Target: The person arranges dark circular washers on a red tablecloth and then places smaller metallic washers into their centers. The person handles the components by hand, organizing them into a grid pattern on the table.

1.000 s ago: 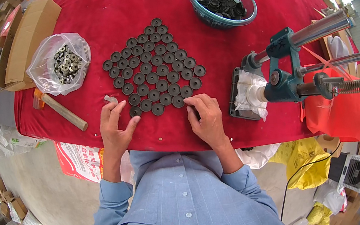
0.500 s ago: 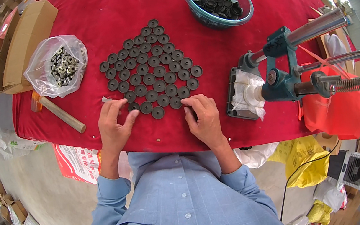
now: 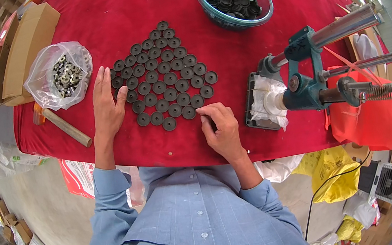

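Note:
Several round black discs [image 3: 170, 94], each with a raised rim and a small central hub, lie flat in a close-packed, roughly diamond-shaped group on a red cloth [image 3: 171, 163]. Along the group's left edge stands my left hand [image 3: 109, 104], fingers stretched and thumb apart, holding nothing. Its thumb and fingers are beside the outer discs. At the lower right corner of the group rests my right hand [image 3: 221, 129]. Its fingers are bent, the thumb is separate from them, and the fingertips are at the edge of a disc; I see nothing in its grasp.
A green hand press [image 3: 306, 69] with a white pad stands at right. Farther back is a clear bowl [image 3: 240, 24] of black discs. To the left are a plastic bag [image 3: 40, 86] of small metal parts, a wooden handle [image 3: 69, 127] and a cardboard box [image 3: 29, 55].
My left hand has moved up and left, from the group's lower left corner to its left side, and straightened its fingers. The discs have shifted slightly left in view. My right hand stays put.

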The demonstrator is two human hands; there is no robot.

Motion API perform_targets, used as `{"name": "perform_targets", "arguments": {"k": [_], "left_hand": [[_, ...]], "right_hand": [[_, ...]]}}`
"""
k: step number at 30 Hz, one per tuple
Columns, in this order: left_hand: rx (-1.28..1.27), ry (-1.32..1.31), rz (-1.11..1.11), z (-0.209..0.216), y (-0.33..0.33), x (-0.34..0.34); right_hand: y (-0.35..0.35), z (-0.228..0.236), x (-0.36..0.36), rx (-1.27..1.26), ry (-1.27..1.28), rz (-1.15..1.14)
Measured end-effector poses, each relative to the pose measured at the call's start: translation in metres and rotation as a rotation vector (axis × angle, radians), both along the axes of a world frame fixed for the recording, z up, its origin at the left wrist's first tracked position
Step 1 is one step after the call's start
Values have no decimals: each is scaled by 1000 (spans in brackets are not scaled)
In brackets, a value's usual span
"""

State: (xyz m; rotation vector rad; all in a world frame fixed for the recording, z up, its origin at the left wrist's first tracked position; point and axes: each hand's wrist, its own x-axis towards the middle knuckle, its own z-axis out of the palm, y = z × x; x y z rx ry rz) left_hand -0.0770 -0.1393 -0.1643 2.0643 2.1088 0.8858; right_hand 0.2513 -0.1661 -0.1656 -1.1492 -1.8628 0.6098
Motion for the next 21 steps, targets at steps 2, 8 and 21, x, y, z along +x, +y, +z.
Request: {"name": "perform_targets", "arguments": {"k": [2,8,21], "left_hand": [[-43,66,-17,-11,2,-5],[-42,131,-19,-21,0,-2],[-8,-200,44,0,-29,9]], "right_hand": [[0,0,0,5,4,4],[1,-3,2,4,9,10],[-2,-2,2,-25,65,-3]]}}
